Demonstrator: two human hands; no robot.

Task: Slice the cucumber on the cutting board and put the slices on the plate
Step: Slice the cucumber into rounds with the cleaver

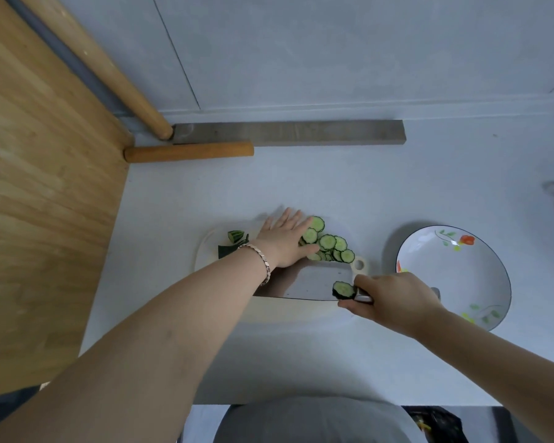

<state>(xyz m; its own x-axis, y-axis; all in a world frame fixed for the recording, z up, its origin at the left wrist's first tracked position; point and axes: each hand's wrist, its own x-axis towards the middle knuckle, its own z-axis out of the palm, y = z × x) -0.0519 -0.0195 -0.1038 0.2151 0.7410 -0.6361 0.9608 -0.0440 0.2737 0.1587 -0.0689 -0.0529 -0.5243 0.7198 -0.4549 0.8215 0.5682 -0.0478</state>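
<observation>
A pale cutting board (205,247) lies on the white counter. Several green cucumber slices (328,243) are piled at its far right part. My left hand (285,239) lies flat and open against the left side of that pile, fingers touching the slices. My right hand (394,298) grips the handle of a broad cleaver (304,284), whose blade lies nearly flat over the board just in front of the pile. One slice (343,290) sits on the blade near the handle. Cucumber end pieces (235,237) rest at the board's left. A white flowered plate (454,276) stands empty to the right.
A large wooden board (39,187) leans at the left. A wooden rolling pin (189,151) and a grey bar (288,132) lie against the back wall. A second wooden pole (109,68) leans in the corner. The counter's front edge is near my body.
</observation>
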